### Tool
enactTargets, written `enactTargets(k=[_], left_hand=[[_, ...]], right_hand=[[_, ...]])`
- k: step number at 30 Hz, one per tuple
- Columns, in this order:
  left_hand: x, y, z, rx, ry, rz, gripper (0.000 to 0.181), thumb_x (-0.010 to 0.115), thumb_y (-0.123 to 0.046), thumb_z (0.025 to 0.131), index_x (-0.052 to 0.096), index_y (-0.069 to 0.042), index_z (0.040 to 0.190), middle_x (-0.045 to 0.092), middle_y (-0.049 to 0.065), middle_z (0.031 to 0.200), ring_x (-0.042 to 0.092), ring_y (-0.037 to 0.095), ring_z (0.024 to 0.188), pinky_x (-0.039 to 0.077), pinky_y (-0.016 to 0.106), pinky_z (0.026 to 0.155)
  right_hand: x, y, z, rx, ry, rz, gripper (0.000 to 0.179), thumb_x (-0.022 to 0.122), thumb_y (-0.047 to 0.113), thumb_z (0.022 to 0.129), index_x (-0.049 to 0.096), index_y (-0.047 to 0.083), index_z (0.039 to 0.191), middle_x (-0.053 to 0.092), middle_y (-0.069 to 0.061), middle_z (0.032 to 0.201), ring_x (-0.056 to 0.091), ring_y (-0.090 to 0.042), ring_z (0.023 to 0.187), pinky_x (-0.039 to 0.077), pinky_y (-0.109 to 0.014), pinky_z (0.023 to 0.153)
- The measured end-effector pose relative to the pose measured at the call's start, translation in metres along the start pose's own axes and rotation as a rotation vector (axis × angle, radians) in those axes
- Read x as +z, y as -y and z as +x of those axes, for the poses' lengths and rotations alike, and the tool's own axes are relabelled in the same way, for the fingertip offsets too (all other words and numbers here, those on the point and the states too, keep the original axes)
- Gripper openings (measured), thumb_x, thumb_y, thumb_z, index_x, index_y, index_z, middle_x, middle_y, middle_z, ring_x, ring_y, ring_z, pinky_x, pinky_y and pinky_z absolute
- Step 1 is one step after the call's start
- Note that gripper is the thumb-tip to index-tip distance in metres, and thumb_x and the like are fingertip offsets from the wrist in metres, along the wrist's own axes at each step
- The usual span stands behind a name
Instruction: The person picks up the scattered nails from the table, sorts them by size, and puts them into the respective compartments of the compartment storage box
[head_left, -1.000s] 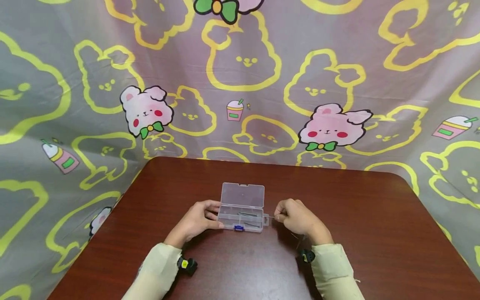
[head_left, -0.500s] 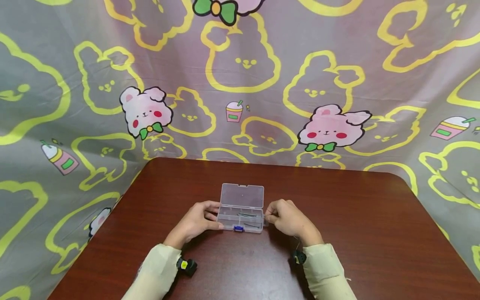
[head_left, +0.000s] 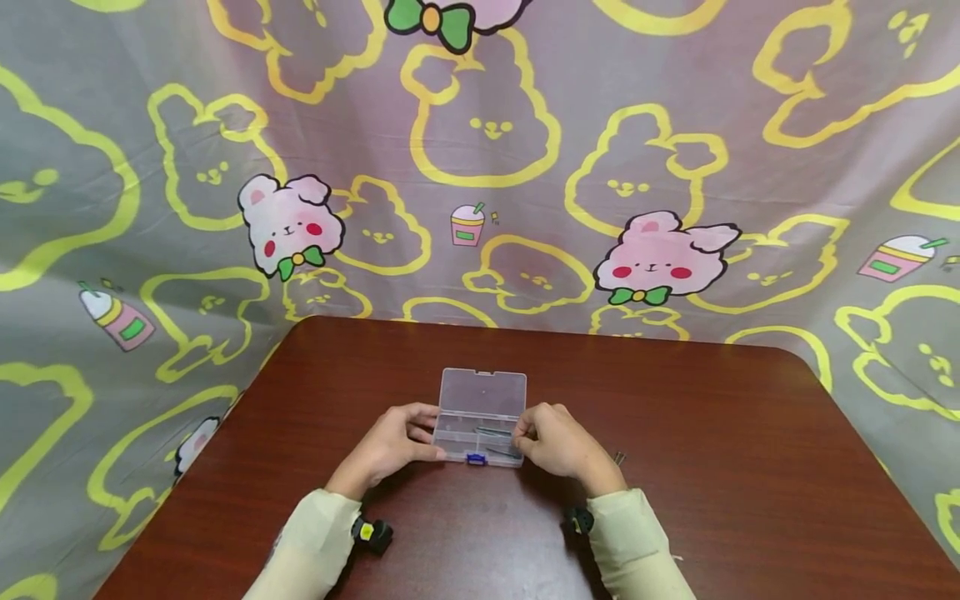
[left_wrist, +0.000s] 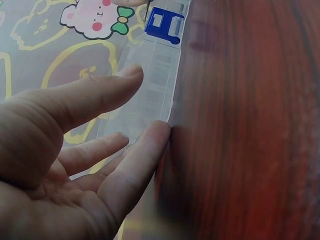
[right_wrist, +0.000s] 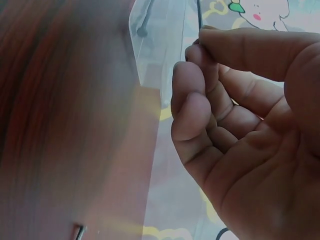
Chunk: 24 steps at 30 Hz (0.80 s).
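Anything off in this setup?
Yes: at least one small thin metal piece lies loose on the reddish-brown wood-grain table, beside the right hand, outside the open clear plastic box holding slim dark metal pieces. No damage visible.

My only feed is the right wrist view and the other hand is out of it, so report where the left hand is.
Observer: In the head view, the left hand holds the left end of the clear box.
Operator: Tell me whether it's open or closed up.
Observer: Open. Its lid is raised, leaning back along the far side.
Operator: Now describe the side nearest the person.
Observer: A blue latch sits about midway along it.
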<state>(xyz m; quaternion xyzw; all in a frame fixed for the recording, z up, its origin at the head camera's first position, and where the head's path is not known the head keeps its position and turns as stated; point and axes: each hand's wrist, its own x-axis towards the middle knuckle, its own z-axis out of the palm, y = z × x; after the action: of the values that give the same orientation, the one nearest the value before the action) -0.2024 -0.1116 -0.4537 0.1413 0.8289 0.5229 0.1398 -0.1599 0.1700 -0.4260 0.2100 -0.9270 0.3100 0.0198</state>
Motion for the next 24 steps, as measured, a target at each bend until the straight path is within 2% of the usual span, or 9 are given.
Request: enactTargets(k=[8, 14, 20, 24], left_hand=[[-0.001, 0.002, 0.0, 0.006, -0.002, -0.009, 0.066, 0.091, -0.004, 0.072, 0.062, 0.001, 0.131, 0.066, 0.013, 0.113, 0.065, 0.022, 0.092, 0.056, 0.035, 0.074], [-0.002, 0.002, -0.001, 0.0, -0.012, 0.0, 0.066, 0.091, -0.005, 0.072, 0.062, 0.0, 0.131, 0.066, 0.011, 0.112, 0.065, 0.022, 0.092, 0.056, 0.035, 0.074], [-0.001, 0.002, 0.0, 0.002, -0.009, 0.0, 0.067, 0.091, -0.005, 0.072, 0.061, 0.001, 0.131, 0.066, 0.011, 0.112, 0.065, 0.022, 0.092, 0.056, 0.035, 0.074], [0.0, 0.002, 0.0, 0.0, -0.007, -0.001, 0.066, 0.091, -0.004, 0.072, 0.061, 0.001, 0.131, 0.066, 0.011, 0.111, 0.065, 0.022, 0.091, 0.056, 0.035, 0.073]], right_hand=[[0.006, 0.013, 0.005, 0.022, 0.011, -0.065, 0.025, 0.067, 0.001, 0.083, 0.063, 0.017, 0.065, 0.047, 0.014, 0.055, 0.039, -0.003, 0.049, 0.038, -0.025, 0.05], [0.011, 0.023, 0.009, -0.035, 0.017, -0.142, 0.029, 0.062, -0.003, 0.074, 0.057, 0.021, 0.058, 0.043, 0.015, 0.054, 0.037, -0.006, 0.052, 0.039, -0.026, 0.05], [0.017, 0.021, 0.01, -0.012, 0.018, -0.172, 0.031, 0.063, -0.001, 0.072, 0.053, 0.022, 0.053, 0.037, 0.016, 0.052, 0.034, -0.007, 0.052, 0.035, -0.026, 0.047], [0.016, 0.018, 0.008, -0.017, 0.014, -0.161, 0.029, 0.064, 0.0, 0.072, 0.056, 0.021, 0.055, 0.044, 0.014, 0.054, 0.038, -0.008, 0.053, 0.039, -0.028, 0.049]])
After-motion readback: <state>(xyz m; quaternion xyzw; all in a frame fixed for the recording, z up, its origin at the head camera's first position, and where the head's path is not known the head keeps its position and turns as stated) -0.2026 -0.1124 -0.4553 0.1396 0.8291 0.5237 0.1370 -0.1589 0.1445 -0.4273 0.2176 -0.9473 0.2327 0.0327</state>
